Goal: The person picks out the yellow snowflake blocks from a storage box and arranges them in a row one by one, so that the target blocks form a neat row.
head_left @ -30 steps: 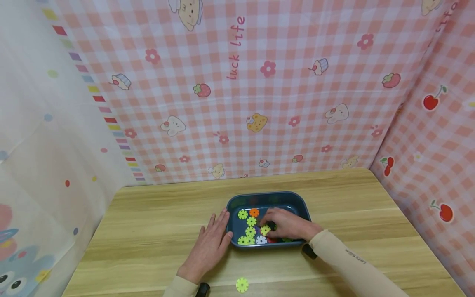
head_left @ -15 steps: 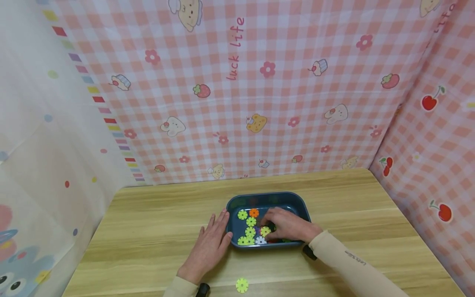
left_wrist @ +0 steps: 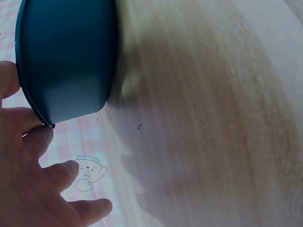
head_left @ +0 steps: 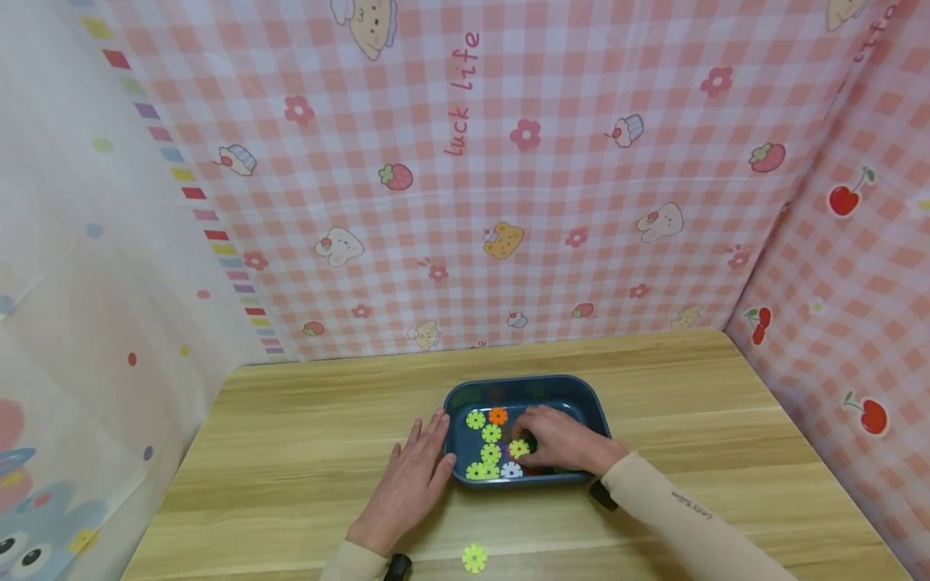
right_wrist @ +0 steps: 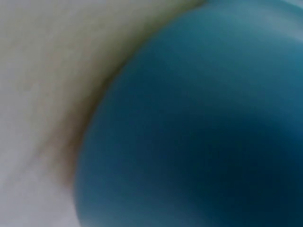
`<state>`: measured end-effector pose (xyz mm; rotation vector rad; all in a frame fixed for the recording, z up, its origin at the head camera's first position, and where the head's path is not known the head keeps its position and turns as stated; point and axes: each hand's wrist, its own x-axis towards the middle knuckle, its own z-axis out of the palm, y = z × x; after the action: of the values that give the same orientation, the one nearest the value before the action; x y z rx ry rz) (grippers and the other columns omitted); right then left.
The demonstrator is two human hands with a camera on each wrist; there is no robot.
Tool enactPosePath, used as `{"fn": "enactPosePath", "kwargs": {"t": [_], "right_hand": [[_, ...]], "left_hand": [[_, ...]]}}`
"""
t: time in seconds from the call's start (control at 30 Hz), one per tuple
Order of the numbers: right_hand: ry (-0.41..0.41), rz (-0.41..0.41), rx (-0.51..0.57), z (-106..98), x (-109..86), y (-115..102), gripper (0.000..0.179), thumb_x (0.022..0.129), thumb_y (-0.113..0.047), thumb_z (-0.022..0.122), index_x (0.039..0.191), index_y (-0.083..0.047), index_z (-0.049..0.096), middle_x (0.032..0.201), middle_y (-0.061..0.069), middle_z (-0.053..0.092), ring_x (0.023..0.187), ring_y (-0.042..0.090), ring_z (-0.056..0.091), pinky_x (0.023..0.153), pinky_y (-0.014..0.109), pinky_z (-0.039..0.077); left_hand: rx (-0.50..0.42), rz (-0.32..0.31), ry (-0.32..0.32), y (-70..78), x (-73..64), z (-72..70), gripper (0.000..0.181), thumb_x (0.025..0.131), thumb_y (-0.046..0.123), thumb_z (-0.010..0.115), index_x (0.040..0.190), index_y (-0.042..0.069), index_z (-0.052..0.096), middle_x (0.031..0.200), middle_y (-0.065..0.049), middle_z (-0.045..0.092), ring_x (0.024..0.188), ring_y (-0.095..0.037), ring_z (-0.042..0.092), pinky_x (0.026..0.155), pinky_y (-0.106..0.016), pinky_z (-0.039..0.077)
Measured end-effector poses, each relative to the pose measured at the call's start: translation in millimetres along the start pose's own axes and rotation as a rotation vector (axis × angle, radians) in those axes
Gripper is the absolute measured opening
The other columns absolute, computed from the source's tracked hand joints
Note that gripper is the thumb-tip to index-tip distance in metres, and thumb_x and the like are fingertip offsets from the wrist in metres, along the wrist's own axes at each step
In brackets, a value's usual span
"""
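Observation:
A dark blue tray [head_left: 526,482] stands on the table with several small notched plastic discs in it. My right hand [head_left: 563,440] reaches inside, fingers curled, and pinches a yellow notched disc [head_left: 519,449] between fingertips and thumb. Beneath that hand, more pieces are mostly hidden. My left hand [head_left: 410,484] lies by the tray's left end with fingers spread; in the left wrist view its fingers touch the rim of the tray [left_wrist: 71,61]. Yellow-green discs [head_left: 491,453], an orange disc [head_left: 497,415] and a white disc [head_left: 511,470] lie in the tray's left half.
A single yellow-green disc [head_left: 475,558] lies on the wooden table [head_left: 305,452] near its front edge. A pink checked cloth [head_left: 552,186] hangs behind the table, with more cloth at both sides. The right wrist view is filled mostly by the tray's blurred outer wall [right_wrist: 189,118].
My right hand has shifted only slightly inside the tray, and the yellow disc at its fingertips has moved a little with it. My left hand has stayed in place.

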<state>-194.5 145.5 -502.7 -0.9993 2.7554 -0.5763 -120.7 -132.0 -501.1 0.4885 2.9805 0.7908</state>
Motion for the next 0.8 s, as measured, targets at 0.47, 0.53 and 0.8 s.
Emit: {"fn": "enactPosePath", "kwargs": {"t": [0.47,0.53,0.8], "right_hand": [[0.058,-0.009,0.120,-17,-16.3,-13,0.028,0.092,-0.023,0.079,0.118,-0.015,0.075,0.112,-0.006,0.064,0.100,0.016,0.061,0.088,0.037,0.055],[0.081,-0.032,0.134,-21,-20.3,-15,0.028,0.092,-0.022,0.079,0.119,-0.015,0.074,0.112,-0.005,0.064,0.099,0.019,0.061,0.085,0.035,0.055],[0.149,-0.058,0.201,-30,-34.7,-24,0.028,0.095,-0.028,0.077,0.121,-0.019,0.073,0.117,-0.008,0.064,0.110,0.017,0.061,0.094,0.044,0.055]], "left_hand": [[-0.018,-0.003,0.010,0.5,-3.8,3.6,0.059,0.111,0.033,0.045,0.163,0.008,0.032,0.170,-0.008,0.027,0.154,-0.043,0.023,0.113,-0.076,0.025],[-0.022,-0.001,0.013,0.0,-4.0,3.8,0.059,0.111,0.033,0.046,0.163,0.008,0.033,0.169,-0.008,0.027,0.154,-0.044,0.023,0.113,-0.077,0.025],[-0.017,0.003,0.016,-1.2,-1.2,1.5,0.060,0.111,0.036,0.045,0.163,0.010,0.032,0.170,-0.005,0.025,0.155,-0.042,0.022,0.116,-0.074,0.024]]}}
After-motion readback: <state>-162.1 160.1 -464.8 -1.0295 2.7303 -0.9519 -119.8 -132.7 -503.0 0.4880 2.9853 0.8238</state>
